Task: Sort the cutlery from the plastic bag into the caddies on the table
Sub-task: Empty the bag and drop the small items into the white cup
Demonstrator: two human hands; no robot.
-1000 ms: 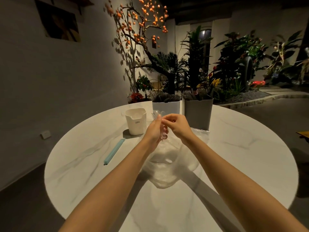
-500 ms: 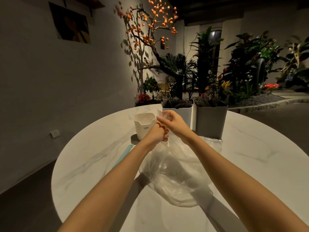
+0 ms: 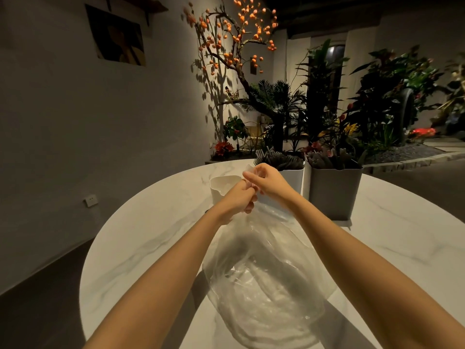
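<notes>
left hand (image 3: 240,197): fingers curled tight around the gathered neck of the plastic bag (image 3: 264,280).
right hand (image 3: 268,182): pinches the top edge of the bag, just above the left hand.
plastic bag: clear, hangs from both hands, its bottom lies on the table (image 3: 141,235).
small white caddy (image 3: 221,186): just behind the left hand.
white caddy (image 3: 292,176): behind the right hand, full of dark cutlery (image 3: 281,159).
grey caddy (image 3: 333,192): just beside the white caddy, also full.
</notes>
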